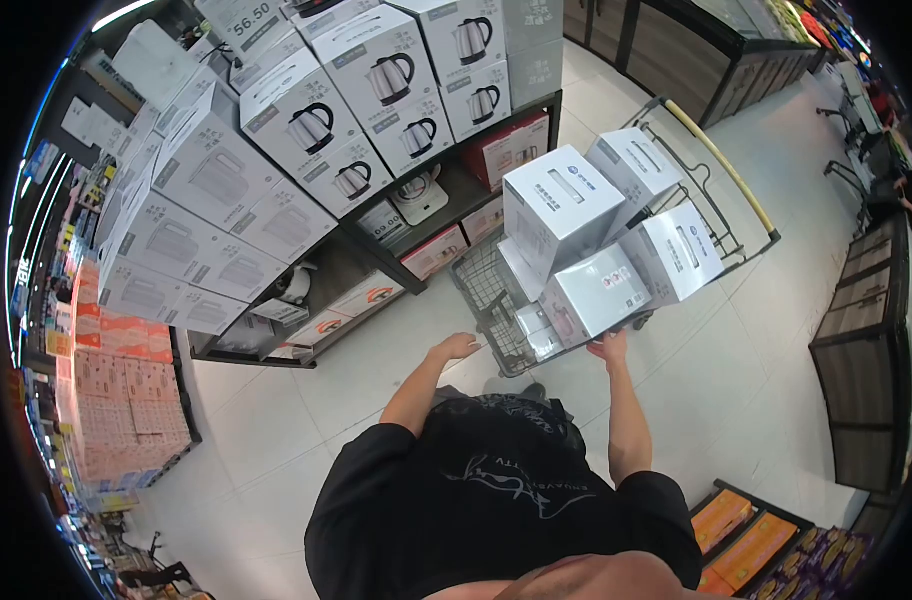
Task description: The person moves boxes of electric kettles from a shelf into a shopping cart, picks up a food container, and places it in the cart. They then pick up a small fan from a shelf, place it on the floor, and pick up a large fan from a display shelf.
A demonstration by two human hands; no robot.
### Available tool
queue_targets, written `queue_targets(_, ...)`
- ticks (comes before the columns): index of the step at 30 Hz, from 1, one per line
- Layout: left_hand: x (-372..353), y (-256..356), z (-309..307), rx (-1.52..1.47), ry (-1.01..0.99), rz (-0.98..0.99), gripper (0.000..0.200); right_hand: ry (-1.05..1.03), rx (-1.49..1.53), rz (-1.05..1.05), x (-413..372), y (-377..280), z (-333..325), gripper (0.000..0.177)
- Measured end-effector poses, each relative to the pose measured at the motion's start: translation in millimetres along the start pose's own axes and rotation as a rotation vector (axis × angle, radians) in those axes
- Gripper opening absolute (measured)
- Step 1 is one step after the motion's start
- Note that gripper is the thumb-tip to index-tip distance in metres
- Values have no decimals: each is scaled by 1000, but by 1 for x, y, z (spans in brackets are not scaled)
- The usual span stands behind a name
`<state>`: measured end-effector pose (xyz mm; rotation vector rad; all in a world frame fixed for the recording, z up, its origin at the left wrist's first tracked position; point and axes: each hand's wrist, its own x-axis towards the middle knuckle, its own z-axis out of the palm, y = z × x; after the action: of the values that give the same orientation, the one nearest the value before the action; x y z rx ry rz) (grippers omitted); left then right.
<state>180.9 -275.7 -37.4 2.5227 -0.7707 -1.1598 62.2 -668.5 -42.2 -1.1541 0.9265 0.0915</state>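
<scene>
A wire shopping cart [489,296] stands in front of me, loaded with several white appliance boxes. A tall white box [564,195] rises highest in it. A shiny box [596,293] leans nearest to me, beside a white box [676,255] with a handle slot. My right hand [608,346] is closed at the cart's near rim, just under the shiny box; some fingers are hidden. My left hand [458,346] is beside the cart's left corner, fingers loosely apart and holding nothing. A small clear-wrapped package [539,332] lies low in the basket.
A shelf unit [376,250] stacked with kettle boxes [371,70] stands ahead and left. Pink cartons [126,400] are piled at far left. Dark wooden cabinets [861,350] line the right side. Orange boxes [751,545] sit behind me at lower right. The floor is pale tile.
</scene>
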Motion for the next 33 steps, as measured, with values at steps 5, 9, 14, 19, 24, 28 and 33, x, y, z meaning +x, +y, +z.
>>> queue_targets(5,-48,-28,0,-262,142,-86,42,-7,-20,-27,12,17,4,35)
queue_targets(9,-77,-62,0,-330,198,-155,41,15,0,22,5,28,19,37)
queue_targets(14,-86,-81,-35,-437,171,-221,41,44,55,76,0,58,39,40)
queue_targets(19,-35,-69,-72,-523,131,-113,40,80,82,4,-4,60,20,46)
queue_targets(24,0,-78,-123,-634,233,-11,35,191,138,81,-38,80,22,48)
queue_targets(28,4,-110,-176,-772,298,-52,30,-93,-144,337,-71,96,78,38)
queue_targets(33,-17,-101,-218,-1214,359,33,28,-513,-877,-2,-111,-1,166,30)
